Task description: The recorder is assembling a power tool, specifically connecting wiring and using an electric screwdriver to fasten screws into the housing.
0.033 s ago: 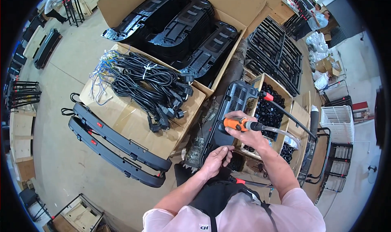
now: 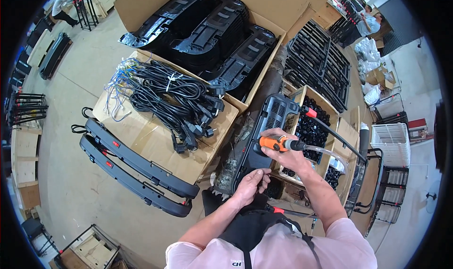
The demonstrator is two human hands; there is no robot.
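Note:
My right hand [image 2: 293, 158] is closed around an orange and black air screwdriver [image 2: 273, 144], whose clear hose [image 2: 325, 151] trails off to the right. The tool lies over a long black plastic housing [image 2: 277, 112] with vent slots; its tip is hidden from me. Close to the housing's near end, my left hand [image 2: 251, 187] has thumb and fingertips pinched together. Whatever those fingers hold, if anything, is too small to make out. A black tube frame [image 2: 334, 133] with a red fitting [image 2: 309, 111] reaches from the housing's far end to the right.
Wooden bins of small black parts [image 2: 311, 127] stand at my right. To the left, bundled power cables [image 2: 165, 89] and two curved black bars [image 2: 137, 174] rest on a cardboard box [image 2: 146, 130]. A carton [image 2: 297, 14] of black housings stands beyond. Other people work far off.

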